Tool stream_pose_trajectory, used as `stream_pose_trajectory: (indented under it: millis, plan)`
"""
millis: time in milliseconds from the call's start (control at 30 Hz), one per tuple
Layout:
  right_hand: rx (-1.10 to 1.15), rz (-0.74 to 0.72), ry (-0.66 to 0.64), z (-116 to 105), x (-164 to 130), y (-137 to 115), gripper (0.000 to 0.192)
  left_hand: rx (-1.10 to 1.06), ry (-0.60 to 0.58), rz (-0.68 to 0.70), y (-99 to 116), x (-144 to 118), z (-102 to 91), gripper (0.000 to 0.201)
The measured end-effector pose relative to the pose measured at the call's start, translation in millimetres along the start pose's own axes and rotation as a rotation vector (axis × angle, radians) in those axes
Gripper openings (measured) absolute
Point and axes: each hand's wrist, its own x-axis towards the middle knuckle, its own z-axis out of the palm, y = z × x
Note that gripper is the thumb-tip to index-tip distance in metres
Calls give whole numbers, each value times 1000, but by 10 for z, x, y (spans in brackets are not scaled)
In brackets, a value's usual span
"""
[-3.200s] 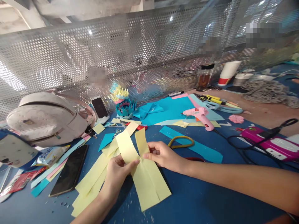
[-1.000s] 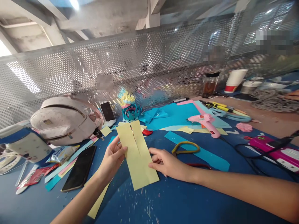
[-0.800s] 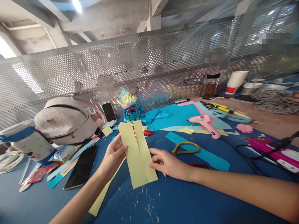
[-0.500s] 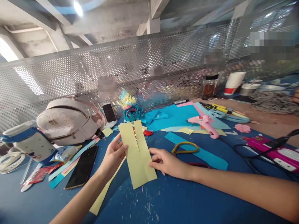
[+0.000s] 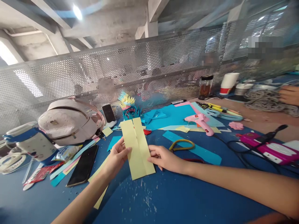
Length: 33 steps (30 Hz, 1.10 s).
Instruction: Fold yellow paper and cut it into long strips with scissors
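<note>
A pale yellow sheet of paper is held up between my hands, its two side flaps folded in so their edges run along the middle. My left hand pinches its left edge, thumb on the front. At the lower right edge, my right hand grips it between thumb and fingers. The fingertips behind the paper are hidden. A yellow paper strip lies under my left forearm. Scissors with yellow handles rest beyond my right hand, on a blue paper strip.
A pink glue gun lies before blue paper sheets. A folded paper flower model stands at the back. On the left are a backpack, a phone and a mug. A magenta power strip with cables lies right; another person's hand shows beyond.
The paper's right flap, which stood apart from the left one at the top, now lies nearly against it. Another person's hand has come further into view at the far right.
</note>
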Motion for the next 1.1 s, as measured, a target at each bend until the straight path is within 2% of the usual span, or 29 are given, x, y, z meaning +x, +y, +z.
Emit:
stream_pose_trajectory:
  millis: [167,267,467,633,700,833,900,1000,1100]
  plan:
    - [19,-13,23,18,-21,-31,43,5,46,-41,-93,-32,17,50]
    - [17,-28,30,25,-30,-27,43,18,34,-60,-105,-62,55,49]
    - [-11,-68,47,29,-14,26,33,208,-8,-91,-132,-73,41,48]
    - [-51,-25,57,-91,-108,-145,34,286,36,-96,-122,-42,-34,48]
    - [-185,-3,47,-224,-236,-273,27,317,58,-97,-120,-33,-71,51]
    - [-846,41,151,-592,-621,-387,18,376,110,-99,-119,-24,-121,53]
    - [-1057,117,172,-766,-816,-331,19,405,131,-102,-110,-27,-117,53]
    - [-1107,189,126,-933,-1005,-203,18,427,133,-116,-85,-40,-60,56]
    - [-1145,138,74,-968,-1016,-173,22,437,110,-129,-60,-53,39,56]
